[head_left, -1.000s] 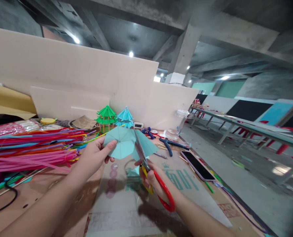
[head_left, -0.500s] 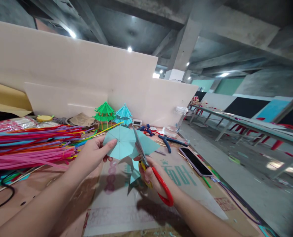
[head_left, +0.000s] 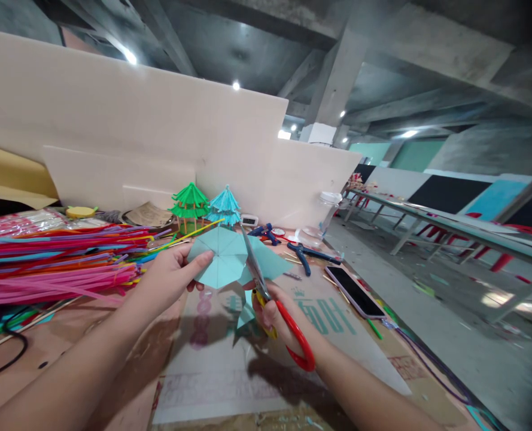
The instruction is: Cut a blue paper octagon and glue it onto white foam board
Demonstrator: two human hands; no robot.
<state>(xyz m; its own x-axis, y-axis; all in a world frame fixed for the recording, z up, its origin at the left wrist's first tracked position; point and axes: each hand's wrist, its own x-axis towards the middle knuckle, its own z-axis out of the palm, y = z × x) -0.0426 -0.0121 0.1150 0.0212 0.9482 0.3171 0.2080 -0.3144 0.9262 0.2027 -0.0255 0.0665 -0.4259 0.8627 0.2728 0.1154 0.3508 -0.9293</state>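
Left hand (head_left: 169, 278) pinched creased teal paper piece (head_left: 221, 260) by left edge, thumb on top, held above printed sheet (head_left: 230, 365). Right hand (head_left: 272, 314) clenched through red-and-yellow handles of scissors (head_left: 266, 293), blades closed into paper's right side. Step judged: trimming outline, mid-cut; next snip calls for paper turned toward blades. Loose teal offcut (head_left: 246, 314) hung just below paper. Green characters on sheet right of scissors, not readable. Phone (head_left: 355, 291) farther right of paper.
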